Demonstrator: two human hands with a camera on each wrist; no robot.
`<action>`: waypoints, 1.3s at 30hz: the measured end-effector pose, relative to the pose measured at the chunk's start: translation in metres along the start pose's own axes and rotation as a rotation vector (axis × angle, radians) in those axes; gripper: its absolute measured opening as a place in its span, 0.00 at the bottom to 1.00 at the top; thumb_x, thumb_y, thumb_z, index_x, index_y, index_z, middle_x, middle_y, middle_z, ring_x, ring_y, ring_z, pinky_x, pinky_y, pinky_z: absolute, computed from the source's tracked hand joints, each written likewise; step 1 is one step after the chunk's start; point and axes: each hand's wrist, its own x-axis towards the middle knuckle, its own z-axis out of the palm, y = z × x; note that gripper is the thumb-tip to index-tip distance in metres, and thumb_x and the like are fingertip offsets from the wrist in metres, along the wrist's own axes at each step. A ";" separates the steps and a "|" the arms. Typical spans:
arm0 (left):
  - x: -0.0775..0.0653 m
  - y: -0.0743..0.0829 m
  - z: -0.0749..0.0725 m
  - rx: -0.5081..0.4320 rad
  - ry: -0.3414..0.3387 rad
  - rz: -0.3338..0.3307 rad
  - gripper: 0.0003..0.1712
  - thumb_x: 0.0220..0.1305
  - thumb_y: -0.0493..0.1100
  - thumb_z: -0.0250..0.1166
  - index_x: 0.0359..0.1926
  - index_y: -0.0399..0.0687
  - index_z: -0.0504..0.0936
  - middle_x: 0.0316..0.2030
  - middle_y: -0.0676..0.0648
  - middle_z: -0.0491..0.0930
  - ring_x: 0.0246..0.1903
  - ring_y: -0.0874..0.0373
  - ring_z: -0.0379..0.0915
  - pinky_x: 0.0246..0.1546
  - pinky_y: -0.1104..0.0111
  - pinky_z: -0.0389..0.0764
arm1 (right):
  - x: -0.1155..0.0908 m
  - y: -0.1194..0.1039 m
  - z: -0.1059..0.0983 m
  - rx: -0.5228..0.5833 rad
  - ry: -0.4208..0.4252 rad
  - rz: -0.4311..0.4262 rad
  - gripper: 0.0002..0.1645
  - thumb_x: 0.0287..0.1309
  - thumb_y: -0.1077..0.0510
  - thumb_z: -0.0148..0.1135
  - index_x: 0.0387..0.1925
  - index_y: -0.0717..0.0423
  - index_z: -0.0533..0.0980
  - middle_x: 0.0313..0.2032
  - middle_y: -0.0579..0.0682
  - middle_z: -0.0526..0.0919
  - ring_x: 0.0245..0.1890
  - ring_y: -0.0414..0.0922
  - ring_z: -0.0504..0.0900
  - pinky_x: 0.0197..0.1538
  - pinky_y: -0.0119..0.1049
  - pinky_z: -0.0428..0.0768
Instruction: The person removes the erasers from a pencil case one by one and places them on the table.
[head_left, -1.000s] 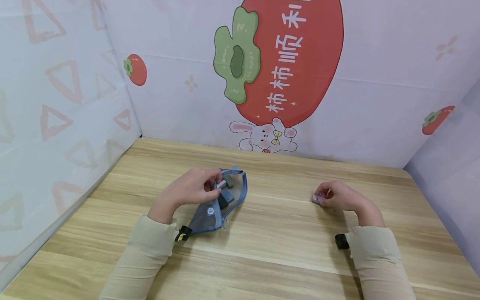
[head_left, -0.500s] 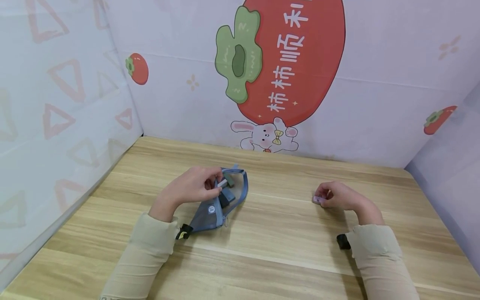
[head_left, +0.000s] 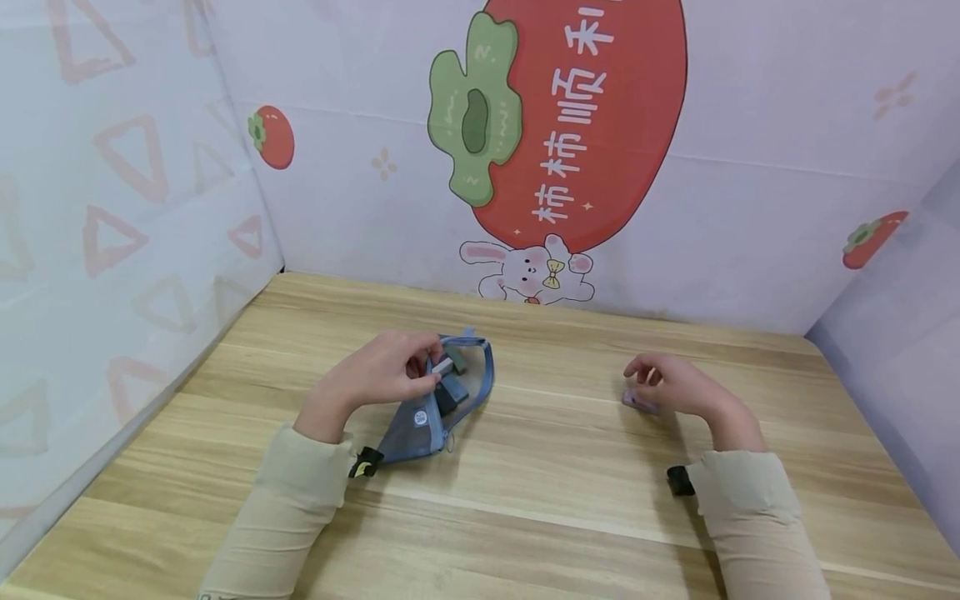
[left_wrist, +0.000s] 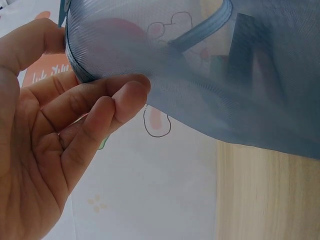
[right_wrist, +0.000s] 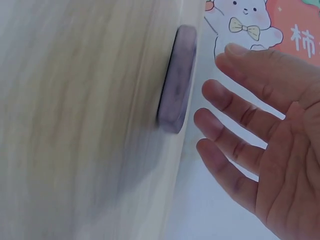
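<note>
My left hand [head_left: 378, 371] pinches the zippered edge of a blue-grey mesh pouch [head_left: 411, 429], which lies gaping on the table. Through the opening several small blocks show, among them a blue one [head_left: 456, 389], a green one [head_left: 456, 360] and a pale one [head_left: 443, 367]. In the left wrist view, thumb and fingers close on the sheer mesh [left_wrist: 195, 100], and dark block shapes show through it. A small flat purple block [right_wrist: 178, 80] lies on the wood. My right hand [head_left: 678, 387] hovers just over it, the fingers spread and relaxed, apart from the block in the right wrist view.
The wood-grain table [head_left: 540, 467] runs back to a printed cloth wall [head_left: 360, 225], with side walls at left and right. A metal zipper ring [head_left: 450, 442] hangs at the pouch's near corner. A black strap piece [head_left: 366, 462] sits at the left cuff, another [head_left: 680, 481] at the right.
My right hand has let go of the purple block and lifted slightly, leaving it on the table. The left hand keeps its pinch on the pouch edge.
</note>
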 end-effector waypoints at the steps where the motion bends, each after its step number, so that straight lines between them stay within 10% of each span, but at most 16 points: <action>1: 0.000 0.000 0.000 0.002 -0.001 -0.001 0.07 0.59 0.42 0.63 0.38 0.48 0.77 0.25 0.55 0.81 0.25 0.66 0.75 0.31 0.71 0.79 | 0.001 -0.002 0.000 -0.003 0.003 -0.006 0.17 0.59 0.61 0.65 0.49 0.65 0.77 0.37 0.53 0.78 0.36 0.44 0.74 0.37 0.34 0.74; 39: -0.001 0.003 -0.001 0.005 -0.004 -0.015 0.07 0.59 0.42 0.63 0.38 0.45 0.77 0.24 0.56 0.79 0.24 0.65 0.74 0.30 0.71 0.78 | 0.037 -0.067 0.030 -0.015 0.002 -0.170 0.14 0.59 0.62 0.64 0.47 0.61 0.80 0.34 0.49 0.80 0.36 0.43 0.75 0.40 0.37 0.75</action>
